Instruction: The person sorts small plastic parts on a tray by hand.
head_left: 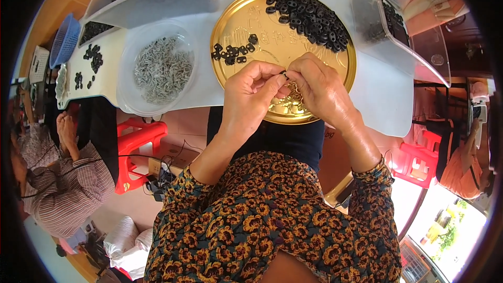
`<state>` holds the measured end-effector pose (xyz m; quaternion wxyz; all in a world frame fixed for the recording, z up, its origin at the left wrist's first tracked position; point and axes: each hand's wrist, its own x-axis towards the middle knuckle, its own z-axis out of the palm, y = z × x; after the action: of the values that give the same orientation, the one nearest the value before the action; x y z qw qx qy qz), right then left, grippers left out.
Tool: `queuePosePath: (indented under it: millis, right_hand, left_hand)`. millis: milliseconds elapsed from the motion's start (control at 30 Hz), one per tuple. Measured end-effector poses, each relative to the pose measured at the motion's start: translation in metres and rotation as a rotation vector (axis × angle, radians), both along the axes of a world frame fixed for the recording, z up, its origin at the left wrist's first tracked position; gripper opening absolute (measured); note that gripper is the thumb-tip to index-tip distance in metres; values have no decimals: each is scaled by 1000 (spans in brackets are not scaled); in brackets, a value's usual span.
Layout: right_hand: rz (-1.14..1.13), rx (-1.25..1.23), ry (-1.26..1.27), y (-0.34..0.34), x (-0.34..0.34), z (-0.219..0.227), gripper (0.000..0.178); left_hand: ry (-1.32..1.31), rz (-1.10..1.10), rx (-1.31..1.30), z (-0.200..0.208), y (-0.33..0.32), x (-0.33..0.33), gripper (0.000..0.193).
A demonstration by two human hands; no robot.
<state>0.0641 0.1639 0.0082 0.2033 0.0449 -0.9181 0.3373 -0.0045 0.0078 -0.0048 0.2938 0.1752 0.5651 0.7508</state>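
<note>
My left hand (249, 94) and my right hand (326, 91) meet over the near part of a round gold tray (351, 68). Between the fingertips of both is a small black piece (283, 74), mostly covered by the fingers. On the tray's far right lies a heap of black oval pieces with holes (309, 18). A smaller group of black pieces (230, 53) sits at its left side. Shiny gold-coloured shapes (287, 106) show below the hands; whether they are loose parts or the tray's relief I cannot tell.
Left of the tray stands a clear round tub (126, 81) of small silver metal parts (163, 68). Clear bins (162, 8) with black pieces stand at the back left and right. Red stools (139, 152) flank me. Another person (68, 178) sits at the left.
</note>
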Motion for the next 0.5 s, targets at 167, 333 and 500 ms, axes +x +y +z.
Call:
queuePosePath:
  millis: [167,333,500]
  right_hand:
    - [84,-150,-92,15,-11,13,10]
    - [-121,158,26,36,-49,8,14]
    - [-240,598,19,49,-82,-15,15]
  left_hand:
    - [-102,-10,69,-2,0,-9,12]
    - [-22,26,90,-4,-8,-17,13]
    - [-21,36,89,-1,-14,-16,13]
